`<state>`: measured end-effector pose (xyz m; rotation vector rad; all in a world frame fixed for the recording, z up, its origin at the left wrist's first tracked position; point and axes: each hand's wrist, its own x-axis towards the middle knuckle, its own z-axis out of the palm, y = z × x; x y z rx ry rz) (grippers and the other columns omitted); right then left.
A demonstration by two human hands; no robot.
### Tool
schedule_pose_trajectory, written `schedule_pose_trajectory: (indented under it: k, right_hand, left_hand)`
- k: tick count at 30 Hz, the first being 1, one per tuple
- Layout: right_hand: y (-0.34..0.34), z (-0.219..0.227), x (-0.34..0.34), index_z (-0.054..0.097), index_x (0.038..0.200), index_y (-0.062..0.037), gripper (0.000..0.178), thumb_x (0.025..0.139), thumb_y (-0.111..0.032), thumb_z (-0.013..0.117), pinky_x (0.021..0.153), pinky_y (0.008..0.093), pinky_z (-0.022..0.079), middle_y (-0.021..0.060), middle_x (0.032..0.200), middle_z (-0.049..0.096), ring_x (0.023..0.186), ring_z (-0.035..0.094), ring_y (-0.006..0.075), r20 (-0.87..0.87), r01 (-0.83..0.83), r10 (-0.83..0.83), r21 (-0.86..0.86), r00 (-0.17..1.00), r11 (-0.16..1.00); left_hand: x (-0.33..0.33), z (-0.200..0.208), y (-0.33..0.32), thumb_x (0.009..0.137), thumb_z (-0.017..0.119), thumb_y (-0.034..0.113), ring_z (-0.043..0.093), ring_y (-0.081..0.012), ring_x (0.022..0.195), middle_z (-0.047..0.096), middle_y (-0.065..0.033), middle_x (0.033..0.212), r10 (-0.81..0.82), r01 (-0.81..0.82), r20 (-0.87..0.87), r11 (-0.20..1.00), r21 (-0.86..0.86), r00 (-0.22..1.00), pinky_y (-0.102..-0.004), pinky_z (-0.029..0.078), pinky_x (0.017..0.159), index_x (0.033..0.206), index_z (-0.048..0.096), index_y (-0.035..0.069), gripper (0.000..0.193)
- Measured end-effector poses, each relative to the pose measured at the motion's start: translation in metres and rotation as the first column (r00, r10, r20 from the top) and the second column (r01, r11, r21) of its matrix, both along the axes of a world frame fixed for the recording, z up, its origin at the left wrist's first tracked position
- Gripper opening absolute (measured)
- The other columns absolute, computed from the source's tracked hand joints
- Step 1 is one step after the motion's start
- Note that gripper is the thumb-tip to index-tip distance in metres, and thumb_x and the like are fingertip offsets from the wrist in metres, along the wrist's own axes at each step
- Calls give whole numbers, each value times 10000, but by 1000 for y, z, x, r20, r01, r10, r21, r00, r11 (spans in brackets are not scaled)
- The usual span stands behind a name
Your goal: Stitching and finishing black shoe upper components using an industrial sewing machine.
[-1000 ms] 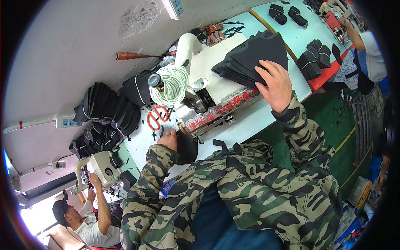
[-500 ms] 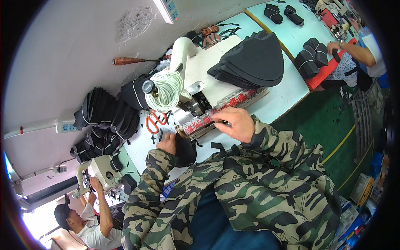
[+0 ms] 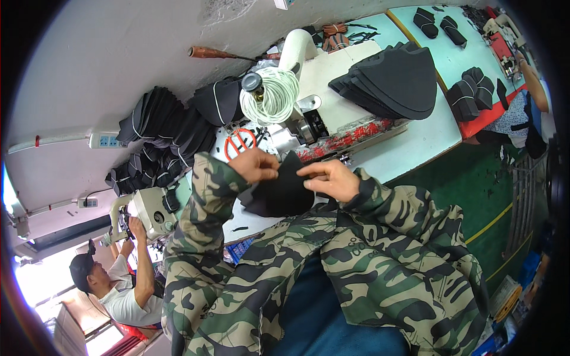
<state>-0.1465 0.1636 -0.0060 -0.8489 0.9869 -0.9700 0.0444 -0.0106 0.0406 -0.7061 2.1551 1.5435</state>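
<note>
A black sheet piece (image 3: pixel 280 196) with a pointed top lies in front of me, between my hands and over the table's near edge. My left hand (image 3: pixel 256 166) is closed on its left side, the thumb showing on top. The fingers of my right hand (image 3: pixel 332 180) are stretched out and slightly apart at its right edge, by the tip. Just beyond is a white sewing machine (image 3: pixel 295 50) with a red-marked bed edge (image 3: pixel 350 140) and a coil of pale cord (image 3: pixel 270 98). A fanned stack of black pieces (image 3: pixel 389 83) rests on the machine's flat top.
Orange-handled scissors (image 3: pixel 240 142) lie left of the machine. Tied bundles of black pieces (image 3: pixel 157 115) are heaped along the wall. A red-handled tool (image 3: pixel 208 53) sticks out behind. One person (image 3: pixel 133 291) works at another machine on the left; another person's arm (image 3: pixel 534 86) shows far right.
My left hand has lifted from the table and moved right, bringing the black piece up in front of me. My right hand has left the machine's edge for the piece. The view has shifted.
</note>
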Motion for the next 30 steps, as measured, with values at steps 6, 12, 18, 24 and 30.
schedule_pose_trajectory:
  k: [6,12,18,24,30]
  right_hand:
    - [-17,-8,19,509,1206,53,440,817,-107,638,719,248,517,139,1013,605,830,602,150,207,184,-228,212,951,960]
    - [-12,-12,8,494,1220,46,419,844,-98,609,769,269,513,106,1037,606,846,610,143,308,242,-284,167,908,956]
    - [-37,24,-78,624,1057,15,281,813,-123,638,727,249,478,90,903,667,809,611,108,-314,-67,10,-171,950,983]
    - [-21,50,-86,634,992,1,252,753,-58,585,797,297,476,146,942,660,880,639,236,-503,99,-357,-468,787,878]
    - [12,27,-29,608,1070,-81,313,761,-129,607,639,400,495,184,774,622,665,604,354,-734,-179,-225,-428,641,886]
  left_hand:
    - [-19,-17,-22,850,549,104,509,-122,666,571,-41,697,75,-84,-44,958,-276,996,-283,421,641,852,600,-46,158]
    - [-54,-13,1,771,634,282,612,-347,636,623,-198,695,61,-156,-152,633,-758,986,-400,472,597,852,682,15,284]
    - [-55,-20,29,790,613,214,620,-344,678,640,-166,712,297,-333,-172,663,-671,939,-414,477,626,834,648,4,217]
    - [-35,-3,39,935,431,224,548,-167,413,641,-108,707,379,-379,-112,925,14,919,-258,400,380,1056,566,-22,306]
    - [-23,-12,22,913,441,270,329,-63,298,464,-21,468,625,-657,262,563,501,735,-194,206,281,919,580,42,267]
